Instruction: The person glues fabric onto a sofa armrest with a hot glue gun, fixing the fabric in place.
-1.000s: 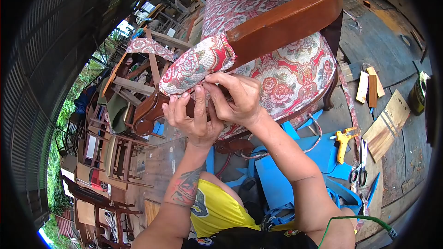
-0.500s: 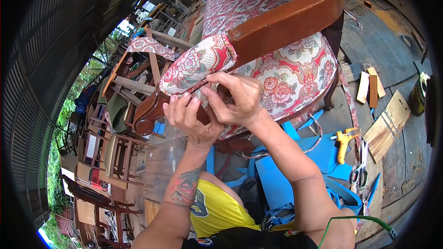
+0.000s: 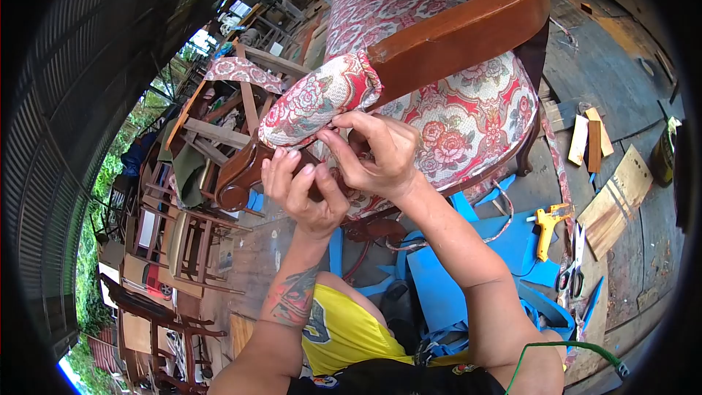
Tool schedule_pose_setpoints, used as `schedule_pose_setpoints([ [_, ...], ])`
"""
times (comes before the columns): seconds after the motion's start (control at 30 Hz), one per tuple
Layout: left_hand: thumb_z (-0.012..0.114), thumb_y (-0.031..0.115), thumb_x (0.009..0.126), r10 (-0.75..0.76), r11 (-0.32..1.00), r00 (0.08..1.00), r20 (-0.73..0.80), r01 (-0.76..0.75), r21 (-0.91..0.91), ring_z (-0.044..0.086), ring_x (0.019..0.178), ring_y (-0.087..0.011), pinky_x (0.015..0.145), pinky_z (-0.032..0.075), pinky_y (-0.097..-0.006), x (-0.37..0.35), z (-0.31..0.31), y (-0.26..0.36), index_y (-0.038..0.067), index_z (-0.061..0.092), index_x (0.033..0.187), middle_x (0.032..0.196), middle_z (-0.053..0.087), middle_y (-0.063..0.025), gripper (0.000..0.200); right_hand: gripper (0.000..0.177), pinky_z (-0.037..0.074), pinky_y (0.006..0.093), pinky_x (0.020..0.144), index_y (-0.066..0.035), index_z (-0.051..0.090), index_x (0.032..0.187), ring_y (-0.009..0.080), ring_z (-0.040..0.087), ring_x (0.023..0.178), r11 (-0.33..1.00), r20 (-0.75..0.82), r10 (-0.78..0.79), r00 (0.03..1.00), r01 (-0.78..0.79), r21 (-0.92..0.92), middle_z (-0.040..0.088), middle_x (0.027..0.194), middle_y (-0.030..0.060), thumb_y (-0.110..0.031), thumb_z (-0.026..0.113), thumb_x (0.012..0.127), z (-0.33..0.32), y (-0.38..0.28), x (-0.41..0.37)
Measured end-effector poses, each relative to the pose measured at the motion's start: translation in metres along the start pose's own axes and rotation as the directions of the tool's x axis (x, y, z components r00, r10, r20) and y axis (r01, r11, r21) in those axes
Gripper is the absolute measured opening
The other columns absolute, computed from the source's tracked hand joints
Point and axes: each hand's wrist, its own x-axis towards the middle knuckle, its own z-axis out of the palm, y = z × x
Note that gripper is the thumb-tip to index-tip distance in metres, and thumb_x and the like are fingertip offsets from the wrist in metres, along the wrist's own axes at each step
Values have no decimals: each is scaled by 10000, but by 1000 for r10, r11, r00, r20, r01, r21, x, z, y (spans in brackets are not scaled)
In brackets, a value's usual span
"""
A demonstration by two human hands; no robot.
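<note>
A person's right hand (image 3: 376, 153) is pinching the floral fabric on the underside of the padded armrest (image 3: 318, 99) of a sofa (image 3: 468, 121), thumb and forefinger closed on the cloth where the pad is meeting the wooden rail (image 3: 461, 33); the left hand (image 3: 303, 190), pressed flat up against the pad a second ago with its forefinger stretched onto the fabric, is now sitting a little lower, its fingers loosened and half spread, fingertips just brushing the dark carved wood below the pad and gripping nothing; the right hand is keeping its pinch but working slightly further along the seam toward the rail; the armrest itself is lying where it was, at the front end of the rail, directly above both hands; counted on the plank floor to the right: one yellow glue gun (image 3: 550, 223) lying on a blue sheet (image 3: 446, 278), one pair of scissors (image 3: 574, 263) just beside it, three small wood offcuts (image 3: 589, 139) lying together, one grooved board (image 3: 618, 201) near them, and one can (image 3: 664, 150) standing at the far edge; bare wooden chair frames (image 3: 190, 241) are crowding the left side, too tangled to count.
</note>
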Motion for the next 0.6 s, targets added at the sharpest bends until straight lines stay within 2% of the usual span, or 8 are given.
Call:
schedule_pose_setpoints([
  [0.13,632,8,964,45,993,986,-163,-26,115,515,1244,-345,1042,450,-474,22,-23,-17,54,486,1282,1293,509,-189,352,321,440,261,436,-70,675,1000,119,591,467,999,1,39,999,-39,-27,678,679,21,-75,885,756,-1,-3,0],
  [0.17,650,57,978,9,942,992,-123,33,334,544,1243,-325,1052,437,-449,43,-34,-12,28,556,1299,1318,549,-202,336,283,445,278,444,-83,697,974,142,595,472,997,-13,67,998,-68,-41,654,644,10,-114,880,761,0,-4,0],
  [0.23,687,135,977,-167,924,970,175,92,371,582,1242,-311,1054,445,-428,81,-58,-18,5,621,1333,1340,604,-203,384,285,443,278,443,-85,698,975,142,594,472,997,-16,59,998,-60,-39,656,649,11,-113,882,759,1,-2,-1],
  [0.27,687,135,977,-173,922,969,178,96,376,582,1242,-311,1054,445,-428,88,-63,-27,5,621,1333,1340,604,-203,384,288,442,278,442,-86,699,976,141,594,472,998,-20,53,998,-54,-41,659,654,11,-112,884,757,1,-2,-2],
  [0.33,764,234,927,-347,925,854,387,381,-12,665,1173,-305,989,498,-402,99,-67,-41,55,632,1391,1285,683,-177,515,291,444,275,444,-84,697,977,138,596,475,998,-15,59,998,-60,-32,668,666,12,-108,885,756,1,-2,-2],
  [0.37,764,234,927,-348,924,854,387,382,-10,665,1173,-305,989,498,-402,102,-69,-39,55,632,1391,1285,683,-177,515,294,447,273,445,-83,695,978,136,599,478,998,-16,61,998,-61,-26,676,679,13,-104,887,755,2,-3,-1],
  [0.43,821,272,866,-419,849,669,613,529,3,723,1066,-311,891,548,-388,111,-70,-31,120,622,1421,1204,730,-153,608,302,449,269,444,-81,690,983,131,603,478,998,-18,56,998,-57,-31,686,694,13,-100,887,756,2,-4,0],
  [0.6,855,202,832,-385,895,676,629,439,76,719,1015,-177,904,545,-337,108,-69,-32,111,627,1426,1158,753,-160,643,329,451,260,438,-72,670,1008,121,609,475,998,-9,52,999,-52,-32,704,719,15,-89,887,762,3,-4,-2],
])
